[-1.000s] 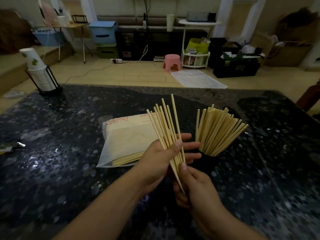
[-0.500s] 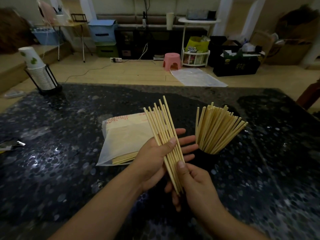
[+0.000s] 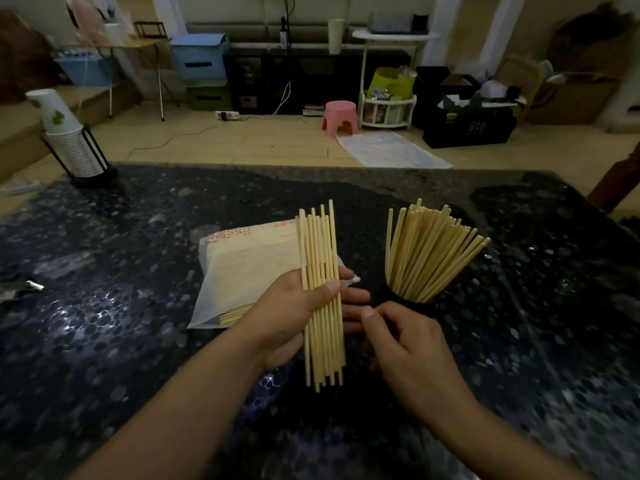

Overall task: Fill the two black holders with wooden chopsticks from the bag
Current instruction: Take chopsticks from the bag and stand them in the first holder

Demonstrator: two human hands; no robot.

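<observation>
My left hand grips a bundle of several wooden chopsticks, held nearly upright above the dark table. My right hand hovers just right of the bundle's lower half, fingers curled, holding nothing that I can see. A black holder stands behind my right hand, packed with fanned-out chopsticks. The white bag lies flat to the left, with chopstick ends showing at its near opening. Only one black holder can be made out.
A rack of stacked paper cups stands at the table's far left corner. A small shiny object lies at the left edge. Beyond the table are a pink stool, boxes and shelves on the floor.
The fanned bundle has been squared up and turned from a left lean to nearly upright. My right hand has let go of its lower end and moved a little right.
</observation>
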